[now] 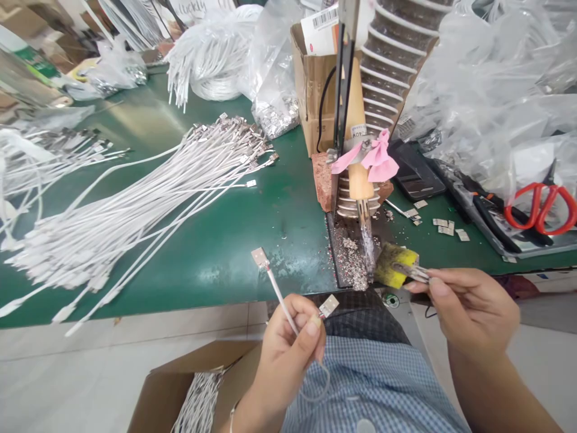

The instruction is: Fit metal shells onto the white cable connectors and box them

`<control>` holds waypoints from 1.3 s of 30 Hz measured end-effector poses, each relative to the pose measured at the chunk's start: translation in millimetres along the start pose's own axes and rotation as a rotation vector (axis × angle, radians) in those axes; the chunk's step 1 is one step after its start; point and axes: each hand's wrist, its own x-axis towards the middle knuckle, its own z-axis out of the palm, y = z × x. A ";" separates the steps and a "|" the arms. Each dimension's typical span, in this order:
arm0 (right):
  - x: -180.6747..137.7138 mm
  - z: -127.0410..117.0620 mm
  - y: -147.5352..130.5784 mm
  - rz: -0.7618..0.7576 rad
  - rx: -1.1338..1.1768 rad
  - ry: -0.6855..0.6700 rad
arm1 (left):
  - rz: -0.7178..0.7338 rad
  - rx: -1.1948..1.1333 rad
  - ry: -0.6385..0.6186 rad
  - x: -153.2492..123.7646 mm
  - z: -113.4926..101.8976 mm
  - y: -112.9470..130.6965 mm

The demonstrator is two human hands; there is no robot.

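My left hand (288, 343) is closed on two white cables (277, 288) above my lap. One metal connector (260, 257) sticks up to the left, another (329, 305) points right by my thumb. My right hand (469, 307) pinches a small metal piece (415, 272) against a yellow sponge (394, 264) at the table's front edge. Just left of the sponge stands a soldering iron (360, 180) with a wooden handle, tip pointing down over a tray of solder crumbs (354, 264).
A large bundle of white cables (148, 204) lies across the green table (279, 222). Red-handled scissors (541, 207) and pliers sit at the right. A cardboard box (315, 90) and plastic bags stand behind. An open carton with cables (198, 397) is by my left knee.
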 end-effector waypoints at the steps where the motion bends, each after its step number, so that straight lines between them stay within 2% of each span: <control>1: 3.6 -0.2 0.2 0.024 -0.016 0.010 | -0.009 -0.010 -0.012 0.7 1.2 0.0; 3: 12.9 -0.1 -1.5 0.069 -0.073 0.013 | -0.020 -0.024 -0.039 2.6 4.5 -1.0; 7: 28.1 -0.5 -6.2 0.136 -0.192 -0.106 | -0.064 -0.031 -0.055 6.7 13.3 -5.3; 12: 11.9 0.2 -11.6 0.061 -0.074 -0.083 | -0.128 -0.041 -0.088 10.2 22.0 -9.9; 18: -14.5 13.5 -15.2 -0.037 -0.022 -0.409 | -0.189 -0.027 -0.105 13.4 24.9 -12.1; 24: -16.0 24.6 -13.8 0.200 0.163 -0.506 | -0.220 -0.023 -0.122 12.8 24.5 -14.5; 29: -12.3 24.5 -14.8 0.261 0.260 -0.543 | -0.223 -0.019 -0.154 14.9 25.2 -12.0; 32: -8.3 22.5 -15.2 0.222 0.254 -0.570 | -0.244 0.001 -0.164 16.7 25.5 -8.6; 37: -3.5 16.3 -15.5 0.062 0.070 -0.621 | -0.278 0.059 -0.119 18.1 25.6 -6.0; 39: -3.9 13.7 -15.5 0.046 0.020 -0.632 | -0.282 0.061 -0.101 19.1 25.5 -5.7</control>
